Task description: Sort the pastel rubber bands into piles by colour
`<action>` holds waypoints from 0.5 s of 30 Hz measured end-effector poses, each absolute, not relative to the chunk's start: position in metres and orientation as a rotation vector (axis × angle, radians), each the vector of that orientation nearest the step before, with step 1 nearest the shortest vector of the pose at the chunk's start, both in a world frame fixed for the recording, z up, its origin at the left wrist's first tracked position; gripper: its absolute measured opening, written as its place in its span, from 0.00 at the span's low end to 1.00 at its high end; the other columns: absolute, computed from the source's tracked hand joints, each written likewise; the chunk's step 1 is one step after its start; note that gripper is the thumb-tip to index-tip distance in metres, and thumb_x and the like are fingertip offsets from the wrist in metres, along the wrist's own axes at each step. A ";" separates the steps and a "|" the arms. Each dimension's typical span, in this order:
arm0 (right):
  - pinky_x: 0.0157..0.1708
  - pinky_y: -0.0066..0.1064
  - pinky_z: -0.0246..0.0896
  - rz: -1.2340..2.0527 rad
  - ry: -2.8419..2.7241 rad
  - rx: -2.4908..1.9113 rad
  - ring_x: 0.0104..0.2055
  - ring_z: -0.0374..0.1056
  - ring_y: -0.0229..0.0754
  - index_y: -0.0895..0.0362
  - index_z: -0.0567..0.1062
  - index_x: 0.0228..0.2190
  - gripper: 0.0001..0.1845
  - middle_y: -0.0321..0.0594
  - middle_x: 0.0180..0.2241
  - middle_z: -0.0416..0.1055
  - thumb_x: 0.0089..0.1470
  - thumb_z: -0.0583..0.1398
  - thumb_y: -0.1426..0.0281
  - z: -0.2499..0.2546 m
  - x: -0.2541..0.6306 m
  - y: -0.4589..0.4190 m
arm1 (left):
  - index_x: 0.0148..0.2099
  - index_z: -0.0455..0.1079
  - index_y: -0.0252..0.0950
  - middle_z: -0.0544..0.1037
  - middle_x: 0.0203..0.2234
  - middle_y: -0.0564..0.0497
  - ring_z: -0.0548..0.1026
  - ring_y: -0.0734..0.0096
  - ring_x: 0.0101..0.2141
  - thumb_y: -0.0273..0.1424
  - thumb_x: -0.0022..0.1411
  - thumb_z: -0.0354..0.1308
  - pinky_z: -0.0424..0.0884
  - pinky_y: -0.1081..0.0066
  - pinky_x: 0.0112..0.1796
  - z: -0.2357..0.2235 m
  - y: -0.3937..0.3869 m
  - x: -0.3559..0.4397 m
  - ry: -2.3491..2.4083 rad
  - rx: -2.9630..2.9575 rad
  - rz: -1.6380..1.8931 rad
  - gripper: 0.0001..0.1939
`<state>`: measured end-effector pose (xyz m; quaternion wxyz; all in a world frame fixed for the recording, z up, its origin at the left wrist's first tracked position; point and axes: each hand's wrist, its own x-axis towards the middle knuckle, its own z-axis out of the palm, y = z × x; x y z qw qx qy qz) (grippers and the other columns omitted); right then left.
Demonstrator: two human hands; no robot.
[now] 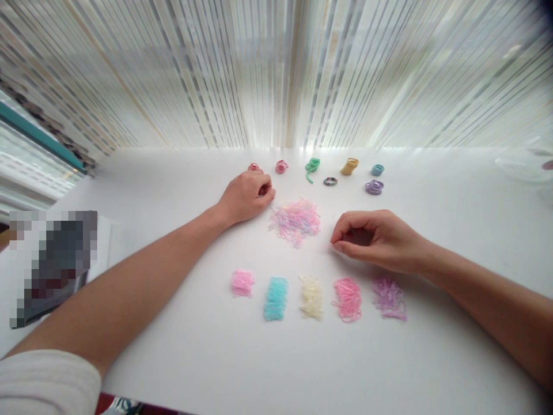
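Observation:
My left hand [245,197] rests curled on the white table [173,323], just left of a loose pile of short pastel strands [297,221]. To the right of that pile, my right hand [386,241] makes a pinch with thumb and forefinger low over the surface. Anything between the fingertips of either hand is too small to make out. Nearer to me lies a row of sorted strand bundles: light pink [242,283], turquoise [275,298], cream [311,297], deeper pink [348,299] and purple [389,298].
Along the back lie coiled bands: red [254,166], pink [281,166], green [312,167], yellow [349,166], blue [377,169] and purple [374,187]. Among them is a small dark ring [330,181]. A pixelated device [60,265] stands left; a striped curtain [276,69] hangs behind.

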<state>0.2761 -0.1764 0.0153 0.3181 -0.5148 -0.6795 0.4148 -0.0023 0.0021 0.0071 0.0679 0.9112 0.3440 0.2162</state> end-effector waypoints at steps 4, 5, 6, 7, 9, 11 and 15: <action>0.28 0.33 0.64 1.106 -1.786 -1.351 0.29 0.68 0.41 0.54 0.84 0.30 0.09 0.41 0.30 0.78 0.56 0.72 0.62 0.016 0.276 -0.177 | 0.31 0.62 0.39 0.74 0.28 0.49 0.69 0.63 0.33 0.31 0.66 0.56 0.64 0.61 0.38 0.008 0.002 -0.002 1.043 2.739 0.640 0.10; 0.28 0.33 0.63 1.110 -1.785 -1.350 0.29 0.68 0.41 0.54 0.84 0.30 0.09 0.41 0.30 0.78 0.55 0.72 0.62 0.016 0.276 -0.176 | 0.31 0.62 0.40 0.73 0.28 0.49 0.69 0.63 0.33 0.32 0.66 0.56 0.64 0.61 0.38 0.008 0.002 -0.002 1.047 2.737 0.635 0.10; 0.28 0.33 0.63 1.116 -1.785 -1.351 0.29 0.67 0.40 0.54 0.83 0.30 0.08 0.40 0.30 0.78 0.55 0.72 0.63 0.016 0.276 -0.176 | 0.31 0.62 0.40 0.73 0.28 0.49 0.69 0.63 0.33 0.32 0.66 0.56 0.63 0.61 0.38 0.008 0.002 -0.002 1.049 2.733 0.631 0.10; 0.28 0.33 0.62 1.126 -1.787 -1.352 0.29 0.67 0.40 0.54 0.83 0.30 0.08 0.40 0.29 0.77 0.54 0.72 0.63 0.017 0.277 -0.176 | 0.31 0.61 0.40 0.73 0.29 0.49 0.69 0.63 0.33 0.32 0.66 0.55 0.63 0.61 0.38 0.008 0.002 -0.002 1.048 2.730 0.628 0.10; 0.28 0.32 0.62 1.162 -1.789 -1.353 0.29 0.66 0.40 0.55 0.83 0.29 0.09 0.40 0.28 0.77 0.53 0.72 0.63 0.019 0.278 -0.174 | 0.31 0.61 0.40 0.73 0.29 0.48 0.69 0.62 0.33 0.33 0.65 0.55 0.63 0.61 0.39 0.008 0.003 -0.002 1.040 2.724 0.629 0.10; 0.28 0.32 0.62 1.212 -1.793 -1.354 0.29 0.66 0.40 0.56 0.82 0.29 0.09 0.40 0.28 0.76 0.52 0.72 0.63 0.023 0.280 -0.173 | 0.30 0.60 0.40 0.73 0.28 0.48 0.69 0.62 0.33 0.34 0.65 0.55 0.63 0.61 0.39 0.009 0.003 -0.002 1.031 2.725 0.637 0.11; 0.28 0.31 0.58 1.299 -1.849 -1.361 0.28 0.63 0.38 0.56 0.82 0.29 0.07 0.37 0.26 0.74 0.51 0.71 0.65 0.036 0.285 -0.174 | 0.30 0.61 0.40 0.72 0.28 0.48 0.69 0.62 0.32 0.35 0.66 0.54 0.63 0.60 0.38 0.010 0.004 -0.003 1.039 2.738 0.633 0.11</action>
